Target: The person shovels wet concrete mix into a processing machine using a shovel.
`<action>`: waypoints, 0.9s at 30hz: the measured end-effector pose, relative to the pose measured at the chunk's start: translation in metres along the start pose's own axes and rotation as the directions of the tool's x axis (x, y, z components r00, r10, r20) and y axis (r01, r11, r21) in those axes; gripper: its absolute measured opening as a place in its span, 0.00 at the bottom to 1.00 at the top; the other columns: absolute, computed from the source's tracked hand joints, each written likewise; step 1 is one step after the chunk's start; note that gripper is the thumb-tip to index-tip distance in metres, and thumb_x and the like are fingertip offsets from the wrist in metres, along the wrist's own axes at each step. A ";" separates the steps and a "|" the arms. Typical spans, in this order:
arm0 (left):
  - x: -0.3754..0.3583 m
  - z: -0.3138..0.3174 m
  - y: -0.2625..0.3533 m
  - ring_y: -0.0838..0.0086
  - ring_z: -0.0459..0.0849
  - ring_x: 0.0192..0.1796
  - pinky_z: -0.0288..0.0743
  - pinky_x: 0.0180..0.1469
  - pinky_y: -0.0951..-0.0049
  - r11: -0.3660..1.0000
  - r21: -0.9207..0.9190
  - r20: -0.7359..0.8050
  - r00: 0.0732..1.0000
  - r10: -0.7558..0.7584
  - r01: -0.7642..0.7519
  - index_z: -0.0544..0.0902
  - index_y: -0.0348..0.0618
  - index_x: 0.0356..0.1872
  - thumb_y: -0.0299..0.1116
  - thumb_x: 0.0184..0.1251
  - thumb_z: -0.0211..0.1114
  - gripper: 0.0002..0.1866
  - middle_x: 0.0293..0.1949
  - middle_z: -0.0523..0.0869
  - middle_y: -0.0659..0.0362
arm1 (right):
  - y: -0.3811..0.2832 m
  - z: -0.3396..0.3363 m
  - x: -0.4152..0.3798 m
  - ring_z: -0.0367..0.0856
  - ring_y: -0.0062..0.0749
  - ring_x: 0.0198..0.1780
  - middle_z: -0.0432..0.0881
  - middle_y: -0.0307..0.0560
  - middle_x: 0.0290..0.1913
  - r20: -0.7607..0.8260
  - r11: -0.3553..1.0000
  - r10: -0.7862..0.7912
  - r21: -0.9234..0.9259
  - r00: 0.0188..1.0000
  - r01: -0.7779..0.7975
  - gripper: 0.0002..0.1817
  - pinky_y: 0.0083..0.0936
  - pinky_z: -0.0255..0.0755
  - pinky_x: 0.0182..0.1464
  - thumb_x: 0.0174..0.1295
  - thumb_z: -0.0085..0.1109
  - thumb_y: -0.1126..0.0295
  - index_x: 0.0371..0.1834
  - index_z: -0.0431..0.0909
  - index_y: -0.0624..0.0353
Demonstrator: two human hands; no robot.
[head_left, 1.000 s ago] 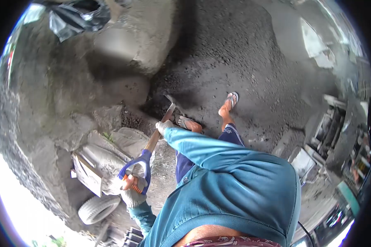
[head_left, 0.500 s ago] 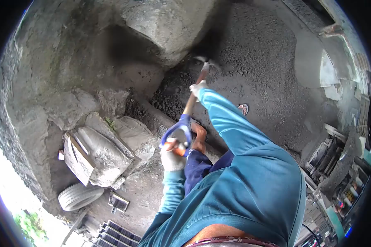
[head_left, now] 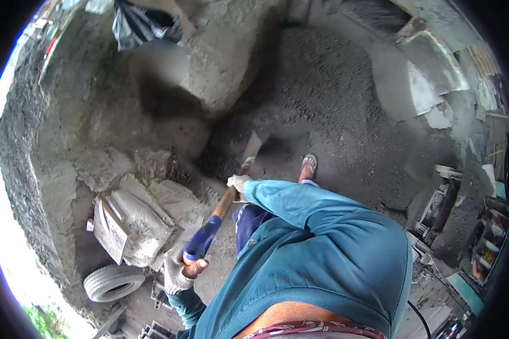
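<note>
A shovel (head_left: 225, 202) with a wooden shaft and a blue handle slants up from lower left. My left hand (head_left: 181, 272), in a pale glove with bare fingertips, is closed on the handle's end. Higher on the shaft, near the blade, my right hand (head_left: 240, 183) grips the wood in a pale glove. The metal blade (head_left: 253, 144) hangs over dark gravel (head_left: 322, 85), close to a concrete block's foot; whether it touches the ground I cannot tell. My sandalled foot (head_left: 309, 165) stands to the right of the blade.
At the lower left lie a tire (head_left: 114, 283) and a board (head_left: 110, 230) against a cement-covered sack. A black plastic bag (head_left: 144, 25) is at the upper left. Metal parts and planks (head_left: 435, 209) stand at the right, with pale sheets (head_left: 423, 90) above.
The shovel has come back toward my body, down and to the left, with both hands still on it. Its handle has turned. The view has shifted, and the black bag now shows.
</note>
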State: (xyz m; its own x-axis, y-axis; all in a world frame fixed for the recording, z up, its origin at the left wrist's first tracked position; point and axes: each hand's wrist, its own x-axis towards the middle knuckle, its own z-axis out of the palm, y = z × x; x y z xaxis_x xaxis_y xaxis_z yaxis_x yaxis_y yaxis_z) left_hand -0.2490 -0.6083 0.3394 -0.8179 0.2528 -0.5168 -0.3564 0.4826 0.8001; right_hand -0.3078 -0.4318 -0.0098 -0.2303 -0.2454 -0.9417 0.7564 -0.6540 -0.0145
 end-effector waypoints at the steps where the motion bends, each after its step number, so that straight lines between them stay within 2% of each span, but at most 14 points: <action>1: 0.009 0.008 0.024 0.71 0.74 0.25 0.67 0.30 0.68 0.981 0.160 0.156 0.984 0.084 -0.109 0.83 0.35 0.32 0.64 0.47 0.76 0.34 0.21 0.77 0.63 | -0.006 -0.044 0.033 0.81 0.34 0.37 0.79 0.35 0.32 0.087 0.993 -0.117 0.015 0.989 0.116 0.10 0.55 0.79 0.40 0.52 0.65 0.74 0.35 0.76 0.46; 2: 0.017 0.023 0.048 0.66 0.76 0.25 0.67 0.30 0.66 0.948 0.251 0.269 0.955 0.124 -0.194 0.83 0.37 0.29 0.68 0.51 0.71 0.36 0.21 0.77 0.59 | -0.014 -0.088 0.073 0.81 0.35 0.37 0.79 0.36 0.33 0.173 0.973 -0.229 0.037 0.958 0.226 0.11 0.54 0.80 0.41 0.50 0.65 0.75 0.33 0.76 0.46; 4: 0.035 0.054 0.069 0.59 0.78 0.27 0.70 0.32 0.62 0.823 0.260 0.428 0.824 0.371 -0.506 0.83 0.37 0.29 0.65 0.60 0.64 0.33 0.22 0.79 0.57 | -0.089 -0.119 -0.068 0.80 0.33 0.37 0.78 0.35 0.32 -0.242 0.979 -0.045 0.181 0.969 0.091 0.12 0.46 0.81 0.40 0.49 0.64 0.78 0.33 0.75 0.46; 6: 0.055 0.085 0.090 0.56 0.80 0.31 0.73 0.40 0.58 0.629 0.243 0.338 0.672 0.659 -0.738 0.85 0.40 0.32 0.47 0.64 0.66 0.18 0.25 0.82 0.57 | -0.129 -0.220 0.009 0.79 0.32 0.33 0.76 0.34 0.29 -0.039 0.932 -0.115 0.342 0.993 0.122 0.11 0.40 0.78 0.34 0.53 0.62 0.77 0.33 0.75 0.46; 8: 0.077 0.105 0.096 0.57 0.81 0.33 0.74 0.46 0.57 0.474 0.411 0.210 0.587 0.782 -0.778 0.86 0.41 0.35 0.39 0.62 0.68 0.11 0.26 0.83 0.57 | -0.161 -0.235 -0.032 0.77 0.32 0.27 0.74 0.33 0.25 -0.391 0.889 -0.131 0.360 0.911 0.283 0.06 0.38 0.75 0.29 0.59 0.58 0.74 0.31 0.73 0.47; 9: 0.087 0.118 0.100 0.57 0.81 0.37 0.75 0.51 0.61 0.512 0.455 0.115 0.618 0.778 -0.729 0.86 0.41 0.36 0.31 0.57 0.70 0.08 0.32 0.84 0.54 | -0.174 -0.260 -0.017 0.76 0.32 0.24 0.73 0.34 0.24 -0.388 0.807 -0.211 0.449 0.897 0.383 0.06 0.38 0.75 0.28 0.60 0.57 0.73 0.30 0.72 0.47; 12: 0.117 0.140 0.083 0.68 0.81 0.43 0.77 0.48 0.70 0.885 0.129 -0.240 0.852 0.465 -0.447 0.76 0.33 0.56 0.30 0.59 0.66 0.23 0.49 0.82 0.53 | -0.217 -0.301 -0.061 0.73 0.32 0.20 0.71 0.35 0.21 -0.267 0.589 -0.417 0.649 0.869 0.482 0.08 0.37 0.74 0.26 0.62 0.55 0.70 0.26 0.68 0.46; 13: 0.128 0.140 0.075 0.70 0.80 0.46 0.76 0.48 0.69 0.948 -0.146 -0.196 0.948 0.251 -0.281 0.72 0.35 0.60 0.35 0.59 0.68 0.29 0.47 0.81 0.53 | -0.234 -0.298 -0.089 0.72 0.33 0.19 0.70 0.35 0.21 -0.298 0.518 -0.443 0.685 0.846 0.513 0.08 0.37 0.73 0.26 0.61 0.55 0.71 0.26 0.67 0.46; 16: 0.180 0.132 0.035 0.66 0.84 0.41 0.79 0.48 0.65 0.712 -0.700 0.087 0.996 0.015 0.051 0.76 0.35 0.52 0.31 0.56 0.68 0.22 0.40 0.85 0.50 | -0.274 -0.288 -0.145 0.69 0.33 0.19 0.67 0.35 0.20 -0.456 0.331 -0.556 0.646 0.695 0.688 0.08 0.37 0.71 0.26 0.58 0.54 0.71 0.25 0.65 0.48; 18: 0.214 0.128 0.025 0.60 0.86 0.36 0.83 0.43 0.62 0.661 -0.747 0.128 0.991 0.040 0.070 0.77 0.34 0.48 0.27 0.57 0.67 0.18 0.35 0.84 0.51 | -0.292 -0.278 -0.178 0.69 0.33 0.20 0.67 0.36 0.21 -0.449 0.234 -0.655 0.645 0.608 0.727 0.07 0.37 0.71 0.27 0.57 0.54 0.71 0.28 0.65 0.49; 20: 0.258 0.115 0.006 0.62 0.84 0.33 0.82 0.41 0.61 0.573 -0.805 0.269 0.956 0.120 0.154 0.77 0.35 0.48 0.25 0.56 0.69 0.18 0.32 0.82 0.53 | -0.319 -0.274 -0.185 0.70 0.32 0.24 0.68 0.37 0.24 -0.478 0.252 -0.585 0.660 0.655 0.708 0.06 0.38 0.73 0.34 0.61 0.56 0.68 0.31 0.67 0.50; 22: 0.298 0.106 -0.015 0.64 0.81 0.30 0.80 0.34 0.60 0.573 -0.793 0.281 0.959 0.043 0.207 0.78 0.39 0.39 0.41 0.65 0.66 0.14 0.27 0.79 0.55 | -0.341 -0.247 -0.189 0.70 0.33 0.26 0.69 0.37 0.25 -0.532 0.295 -0.550 0.597 0.643 0.746 0.08 0.39 0.73 0.34 0.64 0.57 0.66 0.31 0.67 0.51; 25: 0.343 0.093 -0.039 0.65 0.76 0.26 0.75 0.27 0.60 0.478 -0.820 0.275 0.949 -0.152 0.314 0.76 0.45 0.25 0.63 0.71 0.52 0.30 0.21 0.74 0.58 | -0.362 -0.227 -0.127 0.70 0.33 0.22 0.67 0.38 0.24 -0.427 0.358 -0.597 0.617 0.680 0.701 0.09 0.39 0.74 0.30 0.66 0.57 0.66 0.31 0.67 0.51; 27: 0.343 0.082 -0.072 0.67 0.70 0.21 0.68 0.26 0.65 0.515 -0.789 0.187 0.930 -0.317 0.334 0.73 0.49 0.22 0.67 0.69 0.51 0.31 0.17 0.70 0.61 | -0.362 -0.195 -0.063 0.73 0.33 0.24 0.71 0.37 0.26 -0.473 0.481 -0.519 0.527 0.712 0.700 0.07 0.33 0.74 0.29 0.67 0.56 0.66 0.31 0.72 0.49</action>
State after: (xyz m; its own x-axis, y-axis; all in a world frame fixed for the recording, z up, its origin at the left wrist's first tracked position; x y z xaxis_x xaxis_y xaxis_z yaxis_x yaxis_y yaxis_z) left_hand -0.4665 -0.4877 0.0796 -0.5630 0.2387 -0.7912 -0.8135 -0.3290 0.4796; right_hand -0.4478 -0.0400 -0.0110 -0.2671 0.5028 -0.8221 -0.1199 -0.8638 -0.4894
